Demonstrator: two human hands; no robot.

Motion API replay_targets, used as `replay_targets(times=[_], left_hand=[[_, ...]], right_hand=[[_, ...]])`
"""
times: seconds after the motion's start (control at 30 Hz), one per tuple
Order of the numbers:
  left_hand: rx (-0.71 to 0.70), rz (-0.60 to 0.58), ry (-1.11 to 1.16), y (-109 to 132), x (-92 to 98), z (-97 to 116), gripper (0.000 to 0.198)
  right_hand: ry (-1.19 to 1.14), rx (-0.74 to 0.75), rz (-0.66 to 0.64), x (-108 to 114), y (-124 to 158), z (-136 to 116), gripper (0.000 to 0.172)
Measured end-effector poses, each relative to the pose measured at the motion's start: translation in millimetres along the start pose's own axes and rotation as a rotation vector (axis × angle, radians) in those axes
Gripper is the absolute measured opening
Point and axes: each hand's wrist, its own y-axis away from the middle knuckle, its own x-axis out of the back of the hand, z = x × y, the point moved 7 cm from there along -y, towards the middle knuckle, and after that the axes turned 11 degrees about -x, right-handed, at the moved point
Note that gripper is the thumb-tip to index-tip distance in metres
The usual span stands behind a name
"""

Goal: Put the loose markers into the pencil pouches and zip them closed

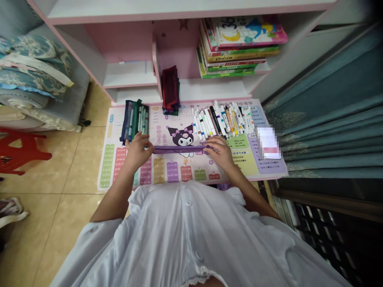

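A flat purple zipper pouch [179, 150] is stretched sideways above the printed desk mat [167, 169]. My left hand [139, 149] pinches its left end and my right hand [219, 151] pinches its right end. Beyond my left hand lie a navy pouch [128, 121] and a green pouch [143, 119], both with pens showing through. Past my right hand, many loose markers [209, 121], mostly white-bodied, lie in a row. A stack of dark red pouches [170, 89] rests at the desk's back, with green and purple ones beneath.
Behind the desk stands a pink and white shelf [131, 75] with a pile of books [239, 48]. A phone [269, 143], partly blurred, lies at the right edge. Blue curtains [323, 119] hang on the right. A red stool [24, 151] is on the left.
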Motion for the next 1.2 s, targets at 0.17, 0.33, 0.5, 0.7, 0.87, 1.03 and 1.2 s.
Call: replay_targets(times=[0.17,0.33,0.5,0.7,0.87,1.03,1.2], left_hand=[[0.024,0.016,-0.006,2,3.4,-6,0.016],[0.032,0.038,-0.021,3,8.2,-13,0.014],[0.030,0.019,-0.035,4,9.7,-17,0.014],[0.013,-0.039,-0.103,6,10.7,-19,0.016],[-0.203,-0.089,-0.239,-2,14.8,11,0.037],[-0.362,-0.227,-0.252,-18,-10.8,49,0.025],[-0.426,-0.291,-0.231,-28,-34.7,68,0.012]], right_hand=[[-0.002,0.012,0.018,2,1,0,0.007],[0.005,0.012,0.012,2,2,1,0.008],[0.027,-0.010,-0.027,0,0,2,0.007],[0.027,0.017,-0.053,0,-3,-2,0.010],[0.026,0.053,-0.119,-1,-9,-6,0.012],[0.006,0.104,-0.184,-4,-19,-15,0.016],[0.013,0.077,-0.227,-9,-31,-19,0.015]])
